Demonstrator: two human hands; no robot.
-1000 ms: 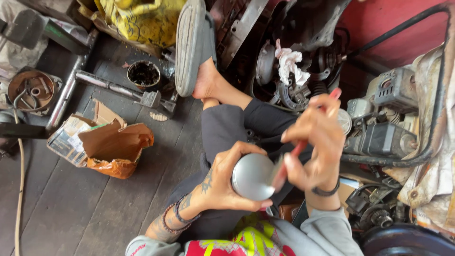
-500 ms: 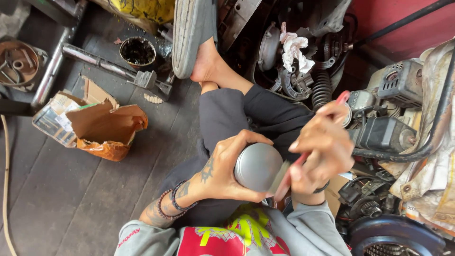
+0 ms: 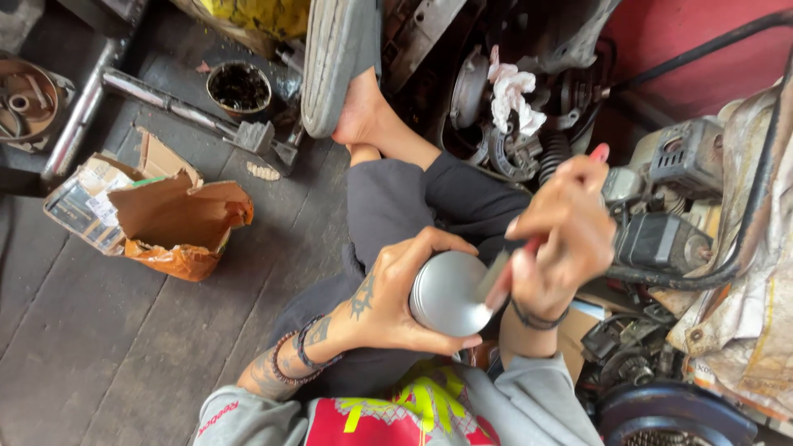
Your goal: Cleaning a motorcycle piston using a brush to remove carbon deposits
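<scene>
My left hand wraps around a round silver metal cylinder, its flat end facing the camera, held over my lap. My right hand grips a thin red-handled tool; its blade end lies against the cylinder's right rim, blurred by motion. I sit on the floor in dark trousers, one bare foot stretched toward a tyre.
An engine with a white rag sits past my knee. Small motors and cables crowd the right side. A torn cardboard box, a metal bar and a dirty round tin lie on the dark plank floor at left.
The view has shifted slightly. My right hand has moved the red-handled tool along the cylinder's rim; my left hand keeps its hold on the cylinder.
</scene>
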